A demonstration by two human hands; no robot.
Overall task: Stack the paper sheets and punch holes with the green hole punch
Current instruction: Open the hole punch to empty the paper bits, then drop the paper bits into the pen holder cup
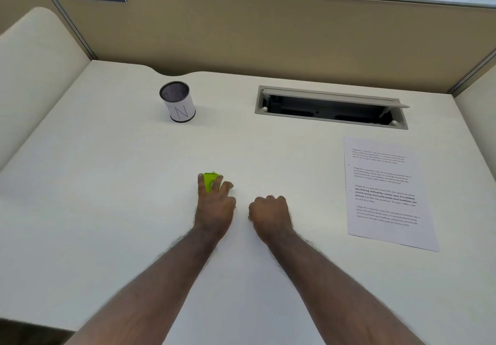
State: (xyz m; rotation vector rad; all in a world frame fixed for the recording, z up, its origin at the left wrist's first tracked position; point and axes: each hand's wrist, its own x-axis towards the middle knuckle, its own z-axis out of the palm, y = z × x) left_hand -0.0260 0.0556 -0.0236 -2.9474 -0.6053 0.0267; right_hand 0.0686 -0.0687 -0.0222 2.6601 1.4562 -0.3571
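Head view of the desk. The small lime-green plastic hole punch (210,181) sits on the white laminate desk (107,183) near the middle, and my left hand (214,205) lies over it, fingers (200,181) wrapped round its sides in a grasp. My right hand (269,211) rests just beside the left, curled into a loose fist with nothing visible in it. The printed white paper sheets (386,194) lie flat well to the right, apart from both hands; their edges line up, so I cannot tell how many there are.

I judge the stacking done or nearly so, and the punch being taken up. The next move calls for bringing punch and paper together, sliding the sheets' edge squarely into the slot, and pressing down firmly.

Farther off stand a black mesh cylindrical pen cup wrapped in a white paper label (178,101), far left of centre, and an open grey cable tray (331,107) set into the desk on the far right. The punch's slot and lever are hidden under my fingers; the printed text is too small to read.
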